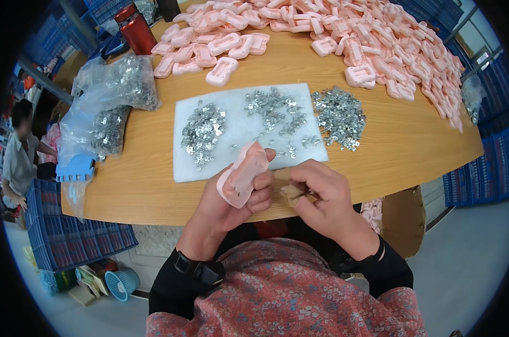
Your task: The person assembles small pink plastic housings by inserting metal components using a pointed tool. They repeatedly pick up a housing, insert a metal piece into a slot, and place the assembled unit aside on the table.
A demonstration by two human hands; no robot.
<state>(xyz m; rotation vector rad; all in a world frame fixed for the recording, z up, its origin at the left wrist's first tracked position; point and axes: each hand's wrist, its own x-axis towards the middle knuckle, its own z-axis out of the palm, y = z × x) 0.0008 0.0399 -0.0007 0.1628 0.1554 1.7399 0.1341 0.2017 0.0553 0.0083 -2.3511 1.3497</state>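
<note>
My left hand is closed around a pink plastic casing, tilted with its hollow side facing up. Just to its right, my right hand pinches a thin, dark tool, mostly hidden by the fingers, so its kind does not show. Tan coverings wrap the thumb and forefinger of that hand. Beyond both hands lies a white foam sheet bearing a pile of small silver metal pieces on its left and a looser scatter on its right. Another metal heap sits beside the sheet.
Many pink casings are piled across the far side of the wooden table. Clear bags of metal pieces and a red flask stand at left. Blue crates and a cardboard box flank me. A person is at far left.
</note>
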